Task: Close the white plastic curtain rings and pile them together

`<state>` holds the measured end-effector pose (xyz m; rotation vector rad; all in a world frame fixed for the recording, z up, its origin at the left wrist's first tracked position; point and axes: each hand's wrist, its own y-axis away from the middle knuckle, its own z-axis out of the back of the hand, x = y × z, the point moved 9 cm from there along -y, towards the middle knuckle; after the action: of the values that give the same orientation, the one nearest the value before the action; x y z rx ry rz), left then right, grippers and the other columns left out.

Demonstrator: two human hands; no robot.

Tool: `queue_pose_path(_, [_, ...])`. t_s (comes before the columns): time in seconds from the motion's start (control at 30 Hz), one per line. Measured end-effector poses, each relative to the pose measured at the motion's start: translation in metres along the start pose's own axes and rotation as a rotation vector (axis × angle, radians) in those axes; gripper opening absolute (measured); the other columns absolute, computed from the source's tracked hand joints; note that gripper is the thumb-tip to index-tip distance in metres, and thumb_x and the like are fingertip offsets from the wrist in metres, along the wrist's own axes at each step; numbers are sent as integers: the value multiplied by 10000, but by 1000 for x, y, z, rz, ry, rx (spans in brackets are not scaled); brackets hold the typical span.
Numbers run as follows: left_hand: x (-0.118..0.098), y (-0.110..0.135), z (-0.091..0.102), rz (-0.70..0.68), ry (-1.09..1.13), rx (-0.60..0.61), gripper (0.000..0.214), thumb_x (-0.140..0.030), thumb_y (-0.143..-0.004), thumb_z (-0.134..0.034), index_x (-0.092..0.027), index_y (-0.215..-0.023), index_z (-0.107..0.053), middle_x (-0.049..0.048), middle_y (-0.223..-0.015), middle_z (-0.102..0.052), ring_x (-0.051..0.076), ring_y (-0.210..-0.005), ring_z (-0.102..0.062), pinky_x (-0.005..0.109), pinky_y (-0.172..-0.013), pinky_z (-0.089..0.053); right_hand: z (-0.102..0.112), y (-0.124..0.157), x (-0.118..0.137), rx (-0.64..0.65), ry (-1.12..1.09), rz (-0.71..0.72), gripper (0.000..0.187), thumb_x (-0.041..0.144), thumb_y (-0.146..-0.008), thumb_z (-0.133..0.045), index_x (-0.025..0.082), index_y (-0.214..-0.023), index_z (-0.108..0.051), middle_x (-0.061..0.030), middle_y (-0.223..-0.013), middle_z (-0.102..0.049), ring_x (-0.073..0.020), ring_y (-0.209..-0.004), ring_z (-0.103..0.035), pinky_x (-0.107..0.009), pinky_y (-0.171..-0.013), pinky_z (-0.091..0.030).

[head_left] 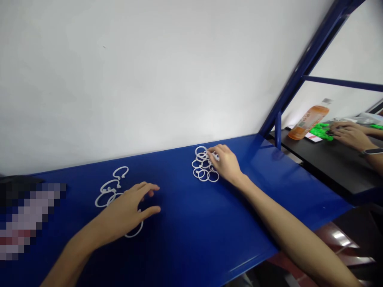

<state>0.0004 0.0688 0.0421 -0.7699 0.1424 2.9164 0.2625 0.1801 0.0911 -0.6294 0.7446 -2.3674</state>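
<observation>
My left hand hovers over the left group of white plastic rings, which look like curtain rings with knobbed gaps. Its thumb and fingers are apart and hold nothing. It hides part of that group; one more ring shows below it. To the right, my right hand is at the edge of a denser pile of similar white rings. Its thumb and fingers curl round a bit of white plastic that appears to be a ring, partly hidden by the hand. Both groups lie flat on the blue tabletop.
A white wall rises behind the table, with a blue metal frame at the right. Beyond it, another person's hands work near green pieces and an orange drink bottle on a black table. A dark item lies far left.
</observation>
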Motion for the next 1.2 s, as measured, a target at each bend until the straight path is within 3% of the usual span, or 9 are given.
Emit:
queue_pose_path(0.13, [28, 10, 3, 88, 38, 206, 478, -357, -682, -737, -321, -1154, -670, 11, -1076, -695, 223, -940, -658, 294, -779, -529, 1, -6, -45, -35, 138, -165, 151, 235, -959, -559, 183, -937, -700, -86, -922, -714, -246, -871, -607, -355, -806, -469])
queue_pose_path(0.33, [32, 7, -9, 76, 52, 315, 215, -252, -737, -585, -250, -938, -660, 6, -909, -678, 186, -809, -608, 288, -734, -457, -11, -4, -49, -6, 156, -210, 176, 286, -952, -575, 193, -929, -722, -80, -929, -713, -251, -875, -576, -361, -817, -448])
queue_pose_path(0.5, [27, 1, -16, 41, 39, 286, 158, -365, -871, -510, -240, -887, -605, -2, -841, -643, 161, -723, -568, 268, -653, -409, -14, -2, -46, -8, 189, -202, 207, 314, -944, -579, 186, -916, -739, -103, -942, -682, -269, -885, -543, -377, -798, -457])
queue_pose_path(0.67, [3, -5, -15, 43, 26, 164, 196, -409, -910, -484, -240, -888, -582, -19, -751, -621, 154, -654, -538, 270, -621, -382, -4, -3, -41, -58, 205, -169, 210, 312, -946, -593, 172, -902, -743, -108, -928, -665, -266, -878, -525, -390, -803, -463])
queue_pose_path(0.83, [-24, -13, -22, -20, 102, 25, 196, -424, -921, -497, -243, -893, -569, -34, -758, -643, 141, -636, -559, 265, -618, -388, 13, -1, 0, -87, 85, -13, 213, 294, -983, -557, 167, -951, -726, -104, -962, -669, -254, -913, -530, -389, -826, -462])
queue_pose_path(0.9, [-30, -13, -26, -31, 155, -18, 210, -452, -912, -526, -248, -888, -566, -55, -706, -624, 135, -611, -551, 259, -607, -391, 9, 6, 32, 9, -70, 111, 234, 307, -1009, -523, 164, -973, -704, -96, -981, -678, -226, -912, -563, -380, -854, -468])
queue_pose_path(1.03, [-37, -11, -26, -25, 264, -112, 226, -471, -864, -604, -248, -857, -573, -75, -640, -606, 134, -604, -573, 253, -607, -416, -16, 36, 96, 369, -358, 360, 307, 425, -995, -554, 158, -1108, -654, -69, -950, -689, -176, -852, -624, -306, -781, -505])
queue_pose_path(1.1, [-38, -9, -24, -17, 317, -147, 225, -465, -840, -638, -247, -842, -580, -71, -674, -641, 136, -635, -607, 251, -613, -432, -25, 47, 111, 451, -392, 396, 294, 401, -1015, -519, 153, -1116, -641, -64, -919, -687, -164, -811, -628, -286, -732, -504])
queue_pose_path(1.2, [-38, -7, -20, -8, 385, -191, 226, -447, -806, -681, -244, -822, -582, -66, -722, -668, 139, -688, -639, 250, -639, -455, -29, 51, 112, 449, -426, 355, 221, 289, -1037, -461, 157, -1114, -620, -72, -963, -688, -160, -832, -638, -281, -730, -510])
